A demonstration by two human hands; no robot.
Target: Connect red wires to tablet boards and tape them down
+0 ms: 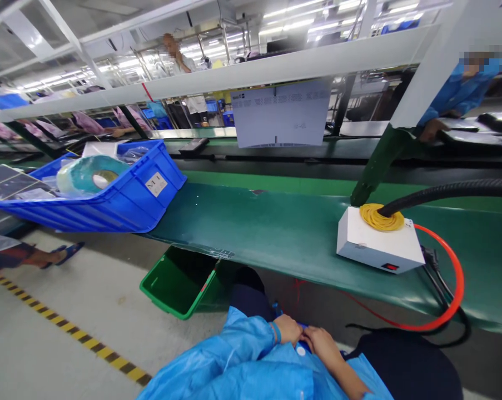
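My left hand (289, 329), with a blue band at the wrist, is low between my knees at the front of my blue smock (251, 366). Beside it is my right hand (321, 341), its fingertips close to the left one's. Both hands have curled fingers, and what they hold, if anything, is hidden. A bit of something blue shows just behind them. The green-topped bench (251, 228) lies in front of my knees, apart from both hands.
On the bench's left, a tilted blue bin (129, 205) holds a tape roll (93, 176). A white box (376, 247) with yellow bands (382, 218), a black hose (446, 194) and an orange tube (457, 278) stands right. Below is a green bin (167, 304). A co-worker (459, 91) sits opposite.
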